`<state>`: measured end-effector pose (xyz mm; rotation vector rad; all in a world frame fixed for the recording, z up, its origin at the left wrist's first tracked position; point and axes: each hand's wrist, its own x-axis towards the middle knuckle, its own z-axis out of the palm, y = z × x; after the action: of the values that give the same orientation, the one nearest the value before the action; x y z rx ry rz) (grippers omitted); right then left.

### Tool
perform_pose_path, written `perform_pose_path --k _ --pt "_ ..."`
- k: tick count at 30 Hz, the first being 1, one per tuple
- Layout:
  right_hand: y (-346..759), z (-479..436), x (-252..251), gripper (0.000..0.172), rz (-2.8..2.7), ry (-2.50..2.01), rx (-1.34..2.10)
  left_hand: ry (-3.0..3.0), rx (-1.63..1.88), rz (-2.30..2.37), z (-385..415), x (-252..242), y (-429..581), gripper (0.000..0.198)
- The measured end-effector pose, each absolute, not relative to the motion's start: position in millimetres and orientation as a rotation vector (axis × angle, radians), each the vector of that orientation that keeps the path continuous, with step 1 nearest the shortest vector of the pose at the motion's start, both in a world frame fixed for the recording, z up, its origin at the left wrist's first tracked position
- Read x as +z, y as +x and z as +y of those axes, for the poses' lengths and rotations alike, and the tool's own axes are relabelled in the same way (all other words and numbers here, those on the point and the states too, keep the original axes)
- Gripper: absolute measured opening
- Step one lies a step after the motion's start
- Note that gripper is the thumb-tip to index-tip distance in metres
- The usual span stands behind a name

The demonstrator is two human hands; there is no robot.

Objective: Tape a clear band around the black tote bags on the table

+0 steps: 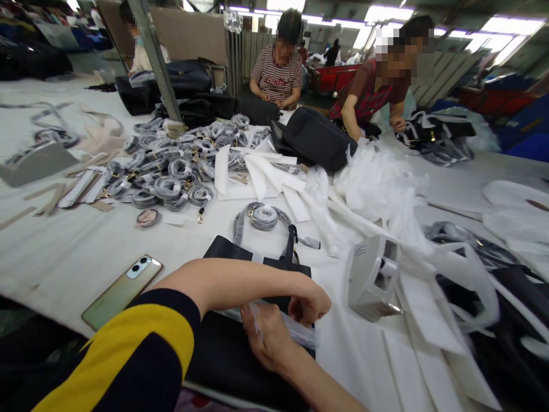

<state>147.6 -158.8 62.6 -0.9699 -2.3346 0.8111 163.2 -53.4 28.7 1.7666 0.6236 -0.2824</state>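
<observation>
A black handbag (240, 355) lies flat in front of me, its wrapped handle (240, 229) stretched away from me on the table. My left arm crosses over the bag from the left. My left hand (312, 297) is closed, fingers curled down beside a strip of clear plastic wrap (300, 332); what its fingertips hold is hidden. Below that arm, my right hand (268, 335) reaches in from the lower right and is closed on the clear plastic wrap across the bag. A coiled, wrapped strap (263, 216) sits within the handle's loop.
Left of the bag lies a phone (122, 292). A tape dispenser (372, 277) stands to the right, near white foam strips (424, 320). Coiled straps (171, 166) and crumpled plastic bags (381, 183) cover the table beyond. Two people (278, 68) work across the table with black bags (317, 137).
</observation>
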Motion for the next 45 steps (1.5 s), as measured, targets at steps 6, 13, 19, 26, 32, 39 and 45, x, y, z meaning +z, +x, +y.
perform_pose_path --k 6,13,19,26,32,39,45 --pt "139.3 -143.1 28.9 0.027 -2.547 -1.136 0.804 1.617 -0.698 0.521 -35.5 40.9 159.0 0.020" --pt "132.5 -151.1 14.3 0.033 -2.688 -1.071 0.596 1.678 0.390 1.153 -44.2 105.3 17.5 0.028" --pt "128.1 -152.0 7.6 0.033 -2.641 -1.005 0.486 0.827 0.516 1.490 -157.6 84.2 -62.5 0.067" --pt "125.5 -154.0 13.7 0.023 -2.619 -0.977 0.527 1.220 0.479 1.490 -190.1 66.8 -35.2 0.047" --pt "128.0 -155.9 23.8 0.010 -2.570 -0.855 0.620 1.097 0.530 1.507 -177.7 57.8 -32.5 0.040" --pt "148.1 -152.8 32.6 0.019 -1.975 -0.926 0.783 0.986 0.629 1.396 -186.4 43.1 -43.1 0.040" --pt "162.7 -159.8 36.1 0.013 -2.071 -0.912 0.672 0.971 0.604 1.445 -188.9 35.2 -44.7 0.024"
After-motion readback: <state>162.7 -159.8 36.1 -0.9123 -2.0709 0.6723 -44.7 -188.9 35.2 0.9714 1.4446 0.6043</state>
